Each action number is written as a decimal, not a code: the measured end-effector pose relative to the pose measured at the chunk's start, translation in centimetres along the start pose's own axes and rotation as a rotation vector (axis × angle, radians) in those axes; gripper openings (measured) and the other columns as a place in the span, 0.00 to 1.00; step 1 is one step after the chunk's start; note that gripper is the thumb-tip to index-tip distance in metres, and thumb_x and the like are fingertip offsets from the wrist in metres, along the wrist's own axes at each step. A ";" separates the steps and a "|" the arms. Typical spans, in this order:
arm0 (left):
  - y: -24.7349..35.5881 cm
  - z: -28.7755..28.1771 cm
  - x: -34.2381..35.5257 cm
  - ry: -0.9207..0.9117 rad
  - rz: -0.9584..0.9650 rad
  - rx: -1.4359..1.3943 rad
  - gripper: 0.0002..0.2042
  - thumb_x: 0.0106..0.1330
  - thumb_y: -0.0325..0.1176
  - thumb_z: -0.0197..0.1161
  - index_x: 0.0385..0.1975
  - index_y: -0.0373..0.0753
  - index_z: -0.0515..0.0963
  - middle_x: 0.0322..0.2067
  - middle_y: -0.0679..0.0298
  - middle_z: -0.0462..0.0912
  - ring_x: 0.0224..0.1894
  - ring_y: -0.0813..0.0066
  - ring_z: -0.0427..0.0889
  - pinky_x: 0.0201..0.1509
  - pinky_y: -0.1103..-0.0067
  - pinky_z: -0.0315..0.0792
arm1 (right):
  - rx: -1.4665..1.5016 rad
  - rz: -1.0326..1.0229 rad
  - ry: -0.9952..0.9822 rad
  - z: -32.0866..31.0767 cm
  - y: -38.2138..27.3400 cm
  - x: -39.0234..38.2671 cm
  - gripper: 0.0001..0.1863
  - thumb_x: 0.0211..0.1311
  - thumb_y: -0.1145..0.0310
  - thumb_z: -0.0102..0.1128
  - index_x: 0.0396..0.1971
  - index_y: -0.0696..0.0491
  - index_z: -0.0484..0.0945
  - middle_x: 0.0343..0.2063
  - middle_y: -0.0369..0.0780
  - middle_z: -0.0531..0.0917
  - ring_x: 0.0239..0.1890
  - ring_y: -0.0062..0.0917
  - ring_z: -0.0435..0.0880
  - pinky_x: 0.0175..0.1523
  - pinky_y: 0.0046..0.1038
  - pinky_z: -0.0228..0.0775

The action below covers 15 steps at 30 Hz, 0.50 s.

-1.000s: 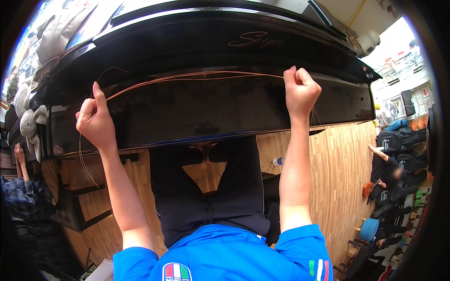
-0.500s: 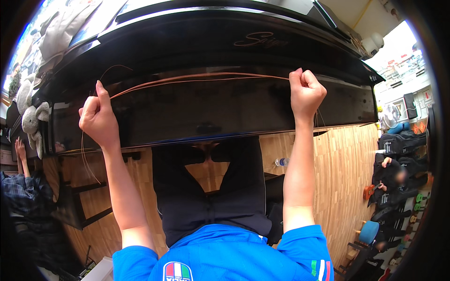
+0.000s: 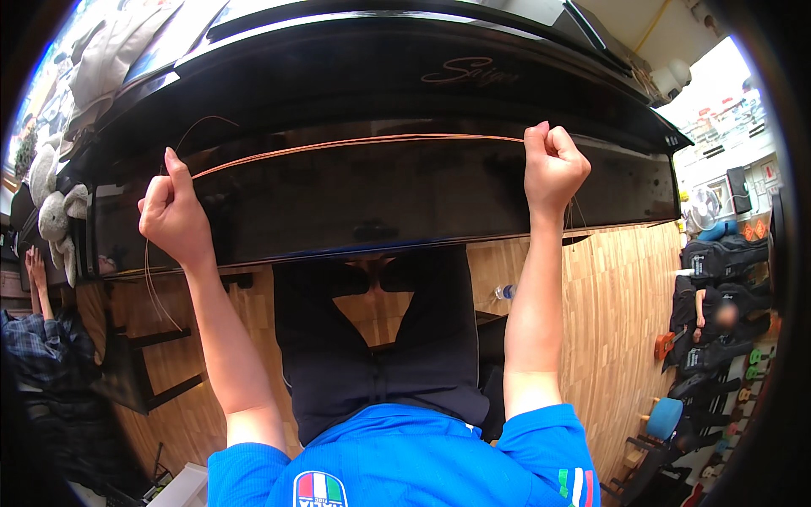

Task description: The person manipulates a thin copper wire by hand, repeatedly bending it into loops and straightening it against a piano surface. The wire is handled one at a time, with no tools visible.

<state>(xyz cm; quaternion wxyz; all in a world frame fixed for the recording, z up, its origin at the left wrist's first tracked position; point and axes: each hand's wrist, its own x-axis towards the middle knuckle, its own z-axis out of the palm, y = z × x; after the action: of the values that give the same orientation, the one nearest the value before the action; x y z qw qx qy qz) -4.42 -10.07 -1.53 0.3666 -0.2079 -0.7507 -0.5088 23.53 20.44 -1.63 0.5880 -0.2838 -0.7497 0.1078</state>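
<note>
Your left hand [image 3: 176, 215] and right hand [image 3: 556, 173] are raised well apart, each with its fingers curled into a fist and clamped on one end of a bundle of thin copper-coloured strands [image 3: 355, 142]. Your thumb on the left points up along the bundle. Between your hands the strands run close together in a shallow upward bow, in front of the black, glossy piano [image 3: 380, 198]; you cannot tell whether they touch it. Loose ends hang below your left fist, one thin strand curls up above it, and a few short ends show beside your right wrist. A grey plush toy [image 3: 56, 215] sits at the piano's left end. Beneath you, your dark trousers [image 3: 380, 363] stand out against the wooden floor [image 3: 612, 304], and a clear bottle [image 3: 504, 292] stands near your right forearm in the view.
</note>
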 end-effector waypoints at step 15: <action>0.1 -0.1 -0.1 -0.049 0.108 0.011 0.25 0.67 0.32 0.70 0.09 0.37 0.65 0.10 0.72 0.58 0.18 0.81 0.53 0.29 0.79 0.56 | 0.011 0.048 0.001 -0.2 -0.1 0.0 0.23 0.58 0.76 0.65 0.12 0.55 0.59 0.09 0.33 0.58 0.15 0.14 0.53 0.20 0.21 0.48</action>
<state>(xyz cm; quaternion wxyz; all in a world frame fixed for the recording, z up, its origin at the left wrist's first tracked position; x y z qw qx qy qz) -4.22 -10.14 -1.47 0.3761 -0.2588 -0.7498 -0.4789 23.70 20.34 -1.56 0.5872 -0.2983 -0.7419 0.1259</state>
